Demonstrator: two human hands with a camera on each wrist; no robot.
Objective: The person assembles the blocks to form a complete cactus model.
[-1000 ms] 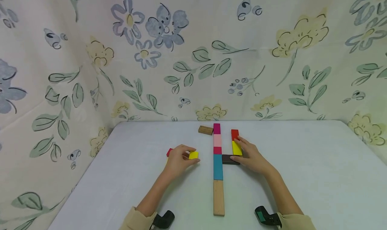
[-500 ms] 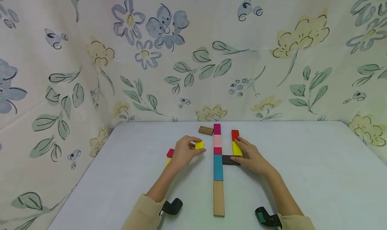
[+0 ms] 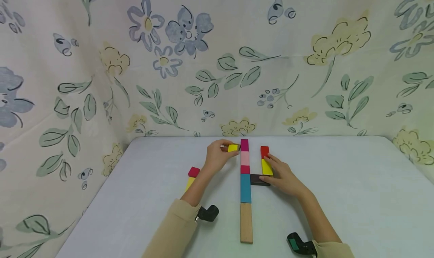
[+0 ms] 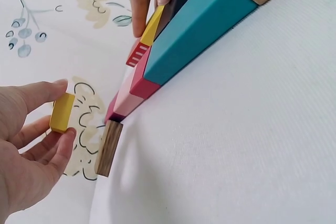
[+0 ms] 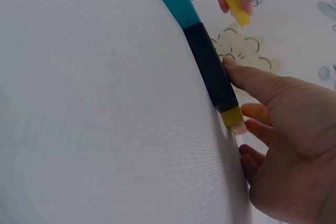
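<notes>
My left hand pinches a small yellow block between thumb and fingertips, raised above the table. Just beyond it, a brown wooden block lies against the far end of a row. That row runs from a magenta block through pink and crimson pieces to a blue block and a plain wooden block. A black block juts right from the blue one. My right hand rests its thumb on the black block, its fingers extended along a yellow block and red block.
A crimson block and a yellow block lie left of the row, partly behind the left forearm. The white table ends at a flowered cloth hanging along its back and left.
My left hand has carried the yellow block away from me and to the right, toward the row's far end. My right hand has stayed in place.
</notes>
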